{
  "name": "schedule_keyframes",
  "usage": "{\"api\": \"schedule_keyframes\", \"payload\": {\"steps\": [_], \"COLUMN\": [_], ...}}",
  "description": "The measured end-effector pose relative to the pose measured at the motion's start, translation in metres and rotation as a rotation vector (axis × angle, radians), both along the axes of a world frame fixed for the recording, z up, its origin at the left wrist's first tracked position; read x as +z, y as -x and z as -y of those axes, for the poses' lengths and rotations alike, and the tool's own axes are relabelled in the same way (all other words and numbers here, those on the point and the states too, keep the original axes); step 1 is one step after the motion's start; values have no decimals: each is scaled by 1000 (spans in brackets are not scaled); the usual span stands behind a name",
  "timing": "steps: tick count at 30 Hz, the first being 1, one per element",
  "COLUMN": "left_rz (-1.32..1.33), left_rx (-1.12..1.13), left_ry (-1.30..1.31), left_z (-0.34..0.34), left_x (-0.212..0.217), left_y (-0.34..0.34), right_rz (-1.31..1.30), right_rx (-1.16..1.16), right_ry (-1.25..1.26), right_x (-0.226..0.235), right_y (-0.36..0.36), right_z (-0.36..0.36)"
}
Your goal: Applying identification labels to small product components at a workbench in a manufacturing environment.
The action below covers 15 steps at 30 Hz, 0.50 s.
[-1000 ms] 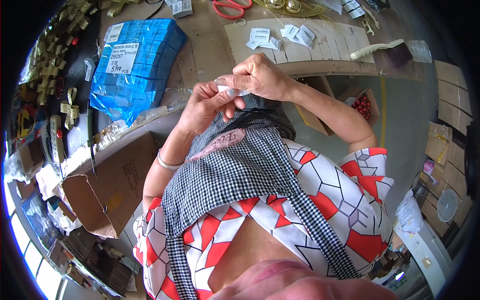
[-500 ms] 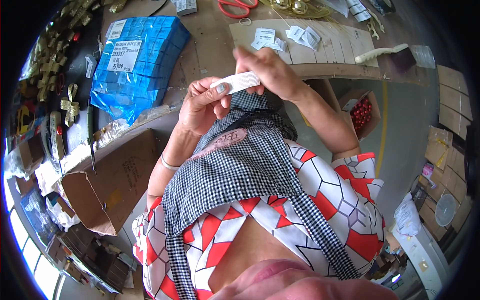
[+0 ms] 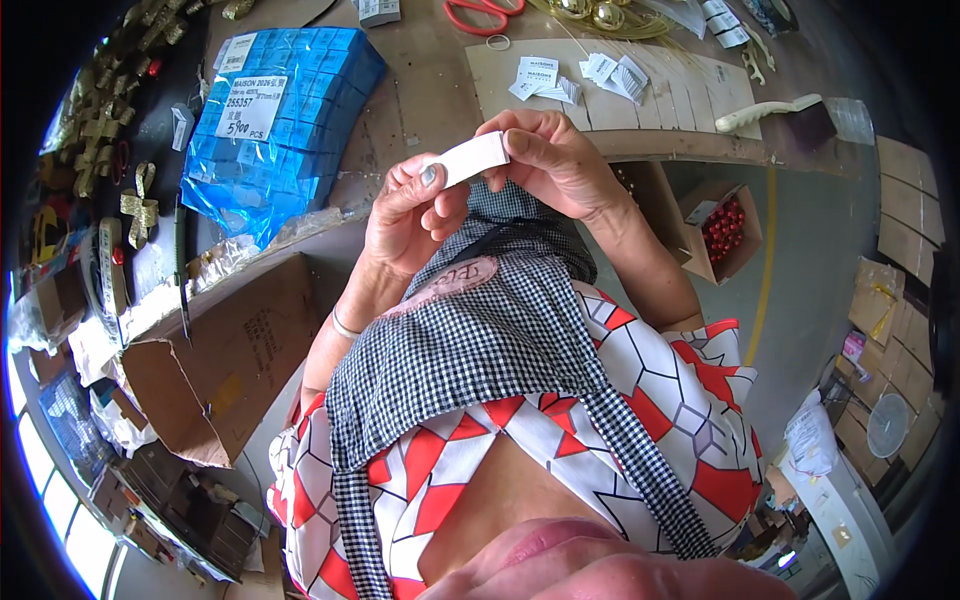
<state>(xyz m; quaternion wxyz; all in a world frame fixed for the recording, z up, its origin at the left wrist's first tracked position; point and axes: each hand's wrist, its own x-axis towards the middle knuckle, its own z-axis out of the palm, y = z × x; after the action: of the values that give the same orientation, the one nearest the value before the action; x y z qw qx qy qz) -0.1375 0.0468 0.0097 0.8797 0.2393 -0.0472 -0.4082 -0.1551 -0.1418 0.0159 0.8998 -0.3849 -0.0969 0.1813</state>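
A narrow white strip [image 3: 470,160], which looks like a fanned stack of small tags, is held between my two hands above the apron. My left hand [image 3: 405,210] pinches its left end between thumb and fingers. At the right end, the thumb and fingers of my right hand [image 3: 562,165] are closed on it. Beyond the hands lie small white tags [image 3: 540,75] in loose piles on a pale cardboard sheet [image 3: 690,90]. Left of them sits a blue plastic-wrapped pack of small boxes [image 3: 330,100] on the worktable [image 3: 420,100].
Red-handled scissors [image 3: 480,15] and gold balls [image 3: 607,15] are at the far edge. A white-handled brush [image 3: 765,112] lies at the right. Gold bows [image 3: 140,208] are on the left. Below the table stand an open carton [image 3: 230,370] and a box of red balls [image 3: 722,230].
My right hand was over the strip's right end, its fingers blurred; now it pinches that end. The strip has tilted up to the right, and its ridged face looks smooth.
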Motion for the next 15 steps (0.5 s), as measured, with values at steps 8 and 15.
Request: {"api": "schedule_keyframes", "payload": {"steps": [8, 15], "left_rz": [0, 31], "left_rx": [15, 20], "left_ry": [9, -4], "left_z": [-2, -1], "left_x": [-3, -2], "left_y": [-1, 1], "right_rz": [35, 129], "right_rx": [-131, -103], "right_ry": [183, 250], "right_x": [10, 12], "right_y": [4, 1], "right_z": [-1, 0]}}
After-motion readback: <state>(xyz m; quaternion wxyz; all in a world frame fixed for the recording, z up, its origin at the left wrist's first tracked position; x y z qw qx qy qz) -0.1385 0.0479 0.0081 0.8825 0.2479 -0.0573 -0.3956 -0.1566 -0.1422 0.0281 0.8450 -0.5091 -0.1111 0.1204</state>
